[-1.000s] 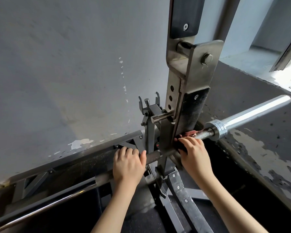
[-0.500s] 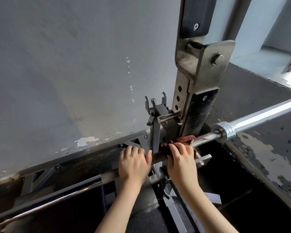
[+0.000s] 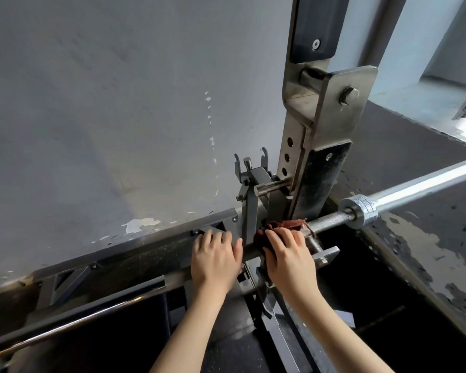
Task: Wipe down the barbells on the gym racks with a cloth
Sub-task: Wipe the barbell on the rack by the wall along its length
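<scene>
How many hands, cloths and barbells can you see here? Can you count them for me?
Hands: 2, the left hand and the right hand
Cloth: 1, dark red
Barbell: 1
Total: 4

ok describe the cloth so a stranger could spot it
Follow the tall steel rack upright down to the barbell crossing its foot. The cloth is bunched on that bar under the right hand, the only dark red, soft thing among grey metal.
</scene>
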Tool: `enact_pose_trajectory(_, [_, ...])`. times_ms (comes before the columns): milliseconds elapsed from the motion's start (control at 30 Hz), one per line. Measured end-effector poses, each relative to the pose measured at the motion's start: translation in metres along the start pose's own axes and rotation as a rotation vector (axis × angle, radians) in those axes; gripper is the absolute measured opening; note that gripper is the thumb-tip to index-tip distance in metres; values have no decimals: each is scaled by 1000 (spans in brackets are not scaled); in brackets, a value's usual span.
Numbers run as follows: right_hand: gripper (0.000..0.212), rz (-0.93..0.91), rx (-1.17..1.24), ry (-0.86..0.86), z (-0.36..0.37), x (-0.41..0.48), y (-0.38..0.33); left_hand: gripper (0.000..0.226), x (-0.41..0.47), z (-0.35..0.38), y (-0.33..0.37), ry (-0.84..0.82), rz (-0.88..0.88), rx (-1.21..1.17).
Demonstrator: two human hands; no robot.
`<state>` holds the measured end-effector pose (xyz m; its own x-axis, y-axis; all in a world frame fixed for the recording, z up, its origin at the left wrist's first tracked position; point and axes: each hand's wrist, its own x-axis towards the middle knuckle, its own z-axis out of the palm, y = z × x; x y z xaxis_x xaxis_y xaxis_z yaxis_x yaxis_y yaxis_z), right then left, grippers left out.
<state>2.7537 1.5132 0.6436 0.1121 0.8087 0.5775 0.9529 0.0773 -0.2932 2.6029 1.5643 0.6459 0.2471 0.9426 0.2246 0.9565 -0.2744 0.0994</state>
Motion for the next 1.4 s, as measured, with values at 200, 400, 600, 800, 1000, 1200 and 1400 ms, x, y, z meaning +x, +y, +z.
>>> enact_pose_trajectory(200, [32, 11, -32, -2, 4, 5, -1, 61, -13, -3, -36, 15, -32, 38])
enact_pose_trajectory(400, [26, 90, 48, -7, 14, 0, -26, 53, -30, -6, -63, 136, -112, 86])
enact_pose_trajectory(600, [30, -71, -22, -42, 0, 11, -1, 51, -30, -3, -63, 166, -104, 87])
enact_pose_trajectory(800, [30, 9, 97, -77, 19, -8, -36, 49, -30, -4, -61, 182, -113, 93])
enact_pose_trajectory(1000, [32, 7, -12, -69, 8, 2, -2, 49, -31, -5, -61, 185, -105, 105])
enact_pose_trajectory(1200, [29, -132, 106, -186, 26, -8, -45, 50, -31, -5, -61, 159, -96, 99])
enact_pose_trajectory(1400, [32, 37, 27, -51, 21, -7, -17, 47, -30, -4, -63, 172, -94, 88])
